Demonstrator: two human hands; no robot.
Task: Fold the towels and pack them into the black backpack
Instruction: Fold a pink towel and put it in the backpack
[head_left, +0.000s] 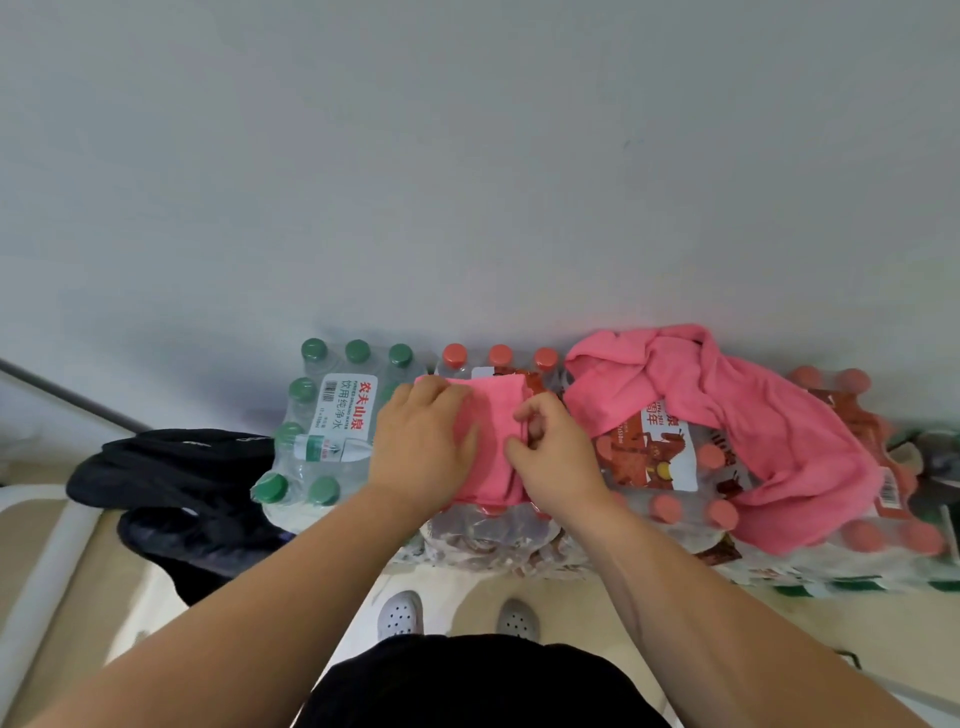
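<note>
At the far left the backpack (171, 483) lies slumped on the floor, just beside the green-cap pack (322, 415) of water bottles. No pink shows in it, and whether its mouth is unzipped cannot be told from here. So, as far as can be seen, nothing is packed yet.

The folding is under way, and looks about halfway through at best. One towel is nearly done and the other has not been started.

The left hand (423, 441) reaches forward from the lower left with its arm stretched out. It lies palm down on the left part of the folded towel (491, 415), fingers (431, 395) straight and spread, pressing the cloth flat without curling round anything. This towel is a narrow pink strip lying across the tops of the bottle packs, between the two hands.

The right hand (558, 457) comes in from the lower right and meets the strip's right edge. Its fingers (540, 410) are curled and the thumb is drawn in against them, pinching a fold of the cloth. I judge it is bringing that edge over or squaring it up.

Further right, the loose towel (753, 415) sprawls in a twisted heap over the red-cap packs (667, 506), against the wall and apart from both hands. It needs folding from scratch. After that both towels have to go left, into the backpack.
</note>
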